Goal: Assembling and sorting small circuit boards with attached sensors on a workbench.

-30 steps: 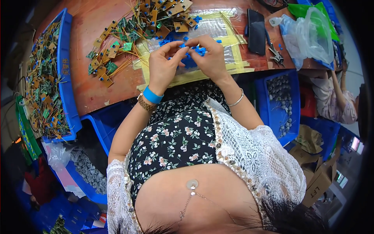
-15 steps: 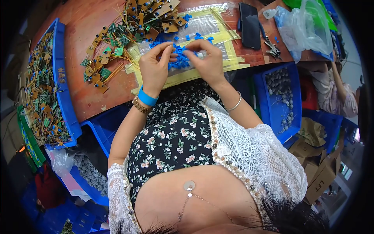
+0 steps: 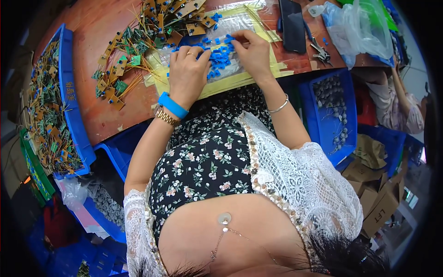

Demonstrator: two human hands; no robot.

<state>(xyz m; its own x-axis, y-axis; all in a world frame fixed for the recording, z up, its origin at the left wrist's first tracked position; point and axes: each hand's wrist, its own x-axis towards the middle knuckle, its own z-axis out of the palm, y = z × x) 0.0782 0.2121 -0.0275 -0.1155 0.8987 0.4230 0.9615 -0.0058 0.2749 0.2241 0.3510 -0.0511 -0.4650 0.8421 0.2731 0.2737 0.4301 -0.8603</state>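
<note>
Small blue plastic pieces (image 3: 220,57) lie in a loose pile on a clear sheet edged with yellow tape (image 3: 230,81). My left hand (image 3: 188,74) rests palm down at the pile's left side, its fingers curled and their tips hidden. Whatever it may hold does not show. At the upper right of the pile, my right hand (image 3: 254,55) has thumb and index finger pinched together at a blue piece. Beyond my left hand is a heap of brown and green circuit boards with wires (image 3: 173,16).
A phone (image 3: 293,27), keys (image 3: 320,51) and clear plastic bags (image 3: 355,32) lie on the right. One blue bin of wired boards (image 3: 69,92) stands left; another blue bin (image 3: 330,124) with grey round parts sits below the table's right edge. A person's arm (image 3: 401,97) shows far right.
My left hand has turned palm down and lowered onto the pile. The right hand has moved slightly right and up, apart from the left. The blue pieces are more spread out.
</note>
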